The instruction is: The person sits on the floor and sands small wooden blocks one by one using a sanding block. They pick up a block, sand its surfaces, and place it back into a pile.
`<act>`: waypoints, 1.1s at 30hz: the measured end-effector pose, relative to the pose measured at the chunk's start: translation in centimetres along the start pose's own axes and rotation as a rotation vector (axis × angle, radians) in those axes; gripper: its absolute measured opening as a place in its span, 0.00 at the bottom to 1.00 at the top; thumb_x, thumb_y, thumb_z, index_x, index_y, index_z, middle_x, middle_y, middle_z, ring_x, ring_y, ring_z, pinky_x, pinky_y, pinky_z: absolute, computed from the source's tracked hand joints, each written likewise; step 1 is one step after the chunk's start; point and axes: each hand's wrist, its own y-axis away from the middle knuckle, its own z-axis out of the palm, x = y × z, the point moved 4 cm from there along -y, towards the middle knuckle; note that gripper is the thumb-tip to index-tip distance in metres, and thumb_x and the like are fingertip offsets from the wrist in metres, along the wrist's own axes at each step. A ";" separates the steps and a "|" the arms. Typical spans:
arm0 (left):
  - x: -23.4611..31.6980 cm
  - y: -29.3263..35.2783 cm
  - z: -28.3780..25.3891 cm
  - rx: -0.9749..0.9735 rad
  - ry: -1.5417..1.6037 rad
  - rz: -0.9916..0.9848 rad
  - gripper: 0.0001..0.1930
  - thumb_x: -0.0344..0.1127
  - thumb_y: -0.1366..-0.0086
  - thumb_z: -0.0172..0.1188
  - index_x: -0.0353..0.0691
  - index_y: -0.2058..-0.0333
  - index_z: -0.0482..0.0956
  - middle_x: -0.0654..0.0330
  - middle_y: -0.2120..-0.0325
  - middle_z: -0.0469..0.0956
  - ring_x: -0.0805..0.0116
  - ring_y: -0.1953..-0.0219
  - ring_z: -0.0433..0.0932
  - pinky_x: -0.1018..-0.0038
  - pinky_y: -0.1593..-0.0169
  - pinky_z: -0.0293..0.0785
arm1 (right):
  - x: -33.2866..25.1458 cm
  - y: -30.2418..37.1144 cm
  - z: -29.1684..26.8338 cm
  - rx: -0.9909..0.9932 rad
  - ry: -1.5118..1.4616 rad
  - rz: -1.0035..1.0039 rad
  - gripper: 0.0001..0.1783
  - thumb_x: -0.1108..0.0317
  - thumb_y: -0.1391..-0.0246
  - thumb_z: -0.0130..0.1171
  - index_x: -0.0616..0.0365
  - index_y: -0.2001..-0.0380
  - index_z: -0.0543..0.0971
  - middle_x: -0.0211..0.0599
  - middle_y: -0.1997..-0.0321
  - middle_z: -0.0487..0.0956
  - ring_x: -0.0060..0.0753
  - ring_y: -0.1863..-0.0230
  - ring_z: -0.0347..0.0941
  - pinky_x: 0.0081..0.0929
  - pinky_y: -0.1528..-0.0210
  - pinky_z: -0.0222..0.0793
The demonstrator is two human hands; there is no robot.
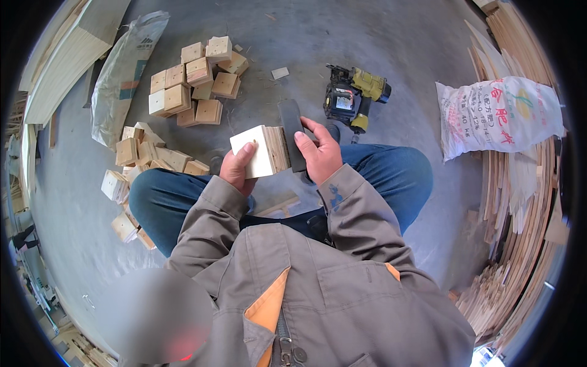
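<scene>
My left hand (237,166) grips a layered plywood block (260,151), its thumb lying across the pale square face. The stacked edges of the plies face right. In my right hand (323,153) is a dark grey flat bar (291,117), held upright along the block's right side. Whether the bar touches the plies I cannot tell. Both hands are in front of me between my bent knees. Beyond them on the left lies a pile of similar wooden blocks (177,98), with small dark marks on their faces.
More blocks (127,151) lie by my left knee. A yellow and black nail gun (367,85) rests on the floor ahead, right of centre. A white printed sack (498,119) lies on stacked wood strips (489,306) at right. A plastic sack (125,79) and boards (73,55) are far left.
</scene>
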 end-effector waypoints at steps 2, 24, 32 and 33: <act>0.1 -0.1 -0.3 0.016 0.025 0.018 0.35 0.54 0.36 0.67 0.37 0.39 0.70 0.55 0.49 0.79 0.61 0.47 0.80 0.61 0.42 0.76 | 0.4 0.6 0.2 -0.002 -0.015 0.014 0.25 0.64 0.33 0.58 0.62 0.36 0.71 0.36 0.46 0.79 0.21 0.53 0.76 0.22 0.50 0.73; 1.5 -0.8 -1.2 0.105 -0.034 0.137 0.38 0.54 0.37 0.69 0.36 0.37 0.67 0.55 0.47 0.78 0.59 0.46 0.80 0.59 0.41 0.76 | -0.4 3.1 0.2 -0.068 0.150 -0.139 0.27 0.62 0.37 0.61 0.69 0.41 0.74 0.57 0.38 0.73 0.49 0.36 0.70 0.37 0.33 0.64; -0.8 -0.3 -0.3 -0.045 0.029 -0.042 0.41 0.56 0.41 0.72 0.33 0.39 0.68 0.53 0.49 0.79 0.61 0.48 0.80 0.62 0.43 0.77 | -1.3 -1.2 -0.2 -0.003 -0.257 0.086 0.25 0.63 0.34 0.60 0.64 0.39 0.73 0.42 0.44 0.79 0.25 0.46 0.75 0.25 0.45 0.72; -1.3 -0.3 -0.4 -0.057 -0.008 -0.059 0.42 0.58 0.42 0.71 0.33 0.39 0.68 0.53 0.48 0.79 0.61 0.48 0.80 0.62 0.43 0.77 | -1.7 -1.5 -0.5 0.036 -0.364 0.059 0.24 0.64 0.32 0.58 0.64 0.37 0.72 0.37 0.44 0.79 0.20 0.47 0.73 0.22 0.45 0.71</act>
